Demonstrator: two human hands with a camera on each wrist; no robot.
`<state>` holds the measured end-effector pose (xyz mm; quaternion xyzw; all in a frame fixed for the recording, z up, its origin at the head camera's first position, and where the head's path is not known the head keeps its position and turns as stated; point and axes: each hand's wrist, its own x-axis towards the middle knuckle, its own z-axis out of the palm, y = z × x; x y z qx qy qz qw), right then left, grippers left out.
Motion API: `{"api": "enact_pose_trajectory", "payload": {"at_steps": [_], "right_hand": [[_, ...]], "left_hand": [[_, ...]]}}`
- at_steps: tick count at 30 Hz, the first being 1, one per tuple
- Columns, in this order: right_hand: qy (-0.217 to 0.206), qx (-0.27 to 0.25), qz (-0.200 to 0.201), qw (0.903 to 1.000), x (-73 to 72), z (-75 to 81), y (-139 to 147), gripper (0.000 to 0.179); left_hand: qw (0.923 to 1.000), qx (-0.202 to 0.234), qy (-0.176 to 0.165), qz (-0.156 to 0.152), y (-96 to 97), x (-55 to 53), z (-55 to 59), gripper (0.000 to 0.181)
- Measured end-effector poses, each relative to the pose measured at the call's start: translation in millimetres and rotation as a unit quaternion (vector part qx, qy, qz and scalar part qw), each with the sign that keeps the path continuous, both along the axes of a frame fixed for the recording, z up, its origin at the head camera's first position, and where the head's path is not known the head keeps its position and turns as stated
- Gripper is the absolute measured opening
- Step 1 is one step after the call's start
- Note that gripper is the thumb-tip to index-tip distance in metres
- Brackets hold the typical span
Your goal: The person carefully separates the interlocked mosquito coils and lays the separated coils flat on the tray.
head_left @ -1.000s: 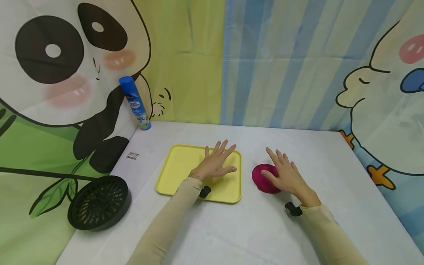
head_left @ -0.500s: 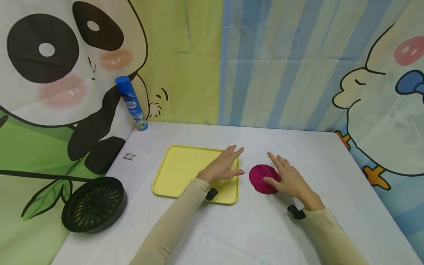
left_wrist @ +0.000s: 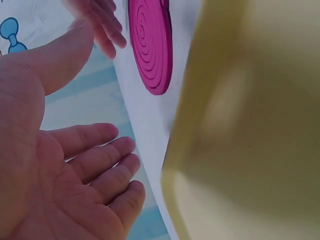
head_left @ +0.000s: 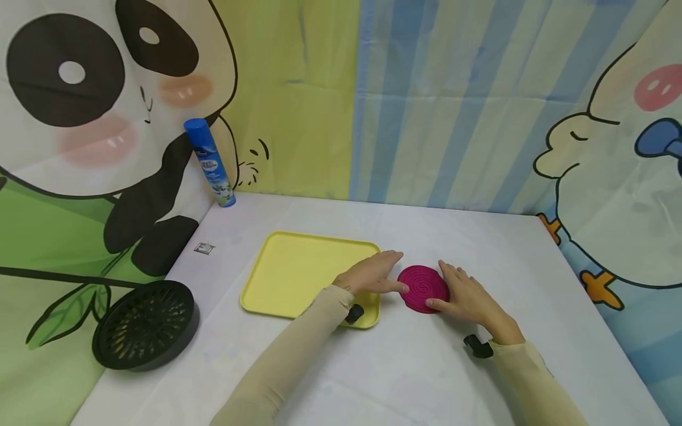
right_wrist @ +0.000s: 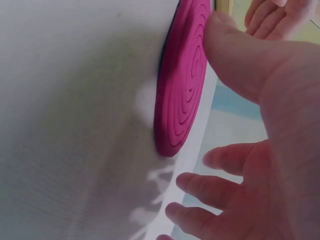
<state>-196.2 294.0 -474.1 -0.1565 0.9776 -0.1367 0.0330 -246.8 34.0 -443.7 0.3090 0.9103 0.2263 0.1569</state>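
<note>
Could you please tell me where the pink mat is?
In the head view, the pink mat lies on the white table, right of the yellow tray, between the left hand and right hand.

Cartoon-printed walls, probably hung cloth

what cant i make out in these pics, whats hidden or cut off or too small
Head view: print on the small square patch, too small.
Head view: fine lettering on the blue spray can, too small.
Head view: the yellow tray's near right part, covered by the left hand and left sleeve.
Left wrist view: the pink spiral disc's top, cut off by the upper edge.
</note>
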Motion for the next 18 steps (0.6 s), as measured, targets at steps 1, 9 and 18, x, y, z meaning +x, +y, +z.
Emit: {"api": "enact_pose_trajectory", "payload": {"at_steps": [1,9,18], "right_hand": [[-0.002,0.001,0.0,1.0,0.3,-0.6,0,0.104],[-0.002,0.006,0.021,0.9998,1.4,-4.9,5,0.107],[-0.013,0.006,0.026,0.9996,3.7,-2.3,5,0.117]], "left_hand": [[1.0,-0.003,-0.005,0.002,2.0,1.0,0.2,0.085],[0.999,-0.031,0.027,-0.018,19.7,7.6,-7.1,0.085],[0.9962,-0.068,0.048,-0.027,32.7,10.6,-11.4,0.081]]}}
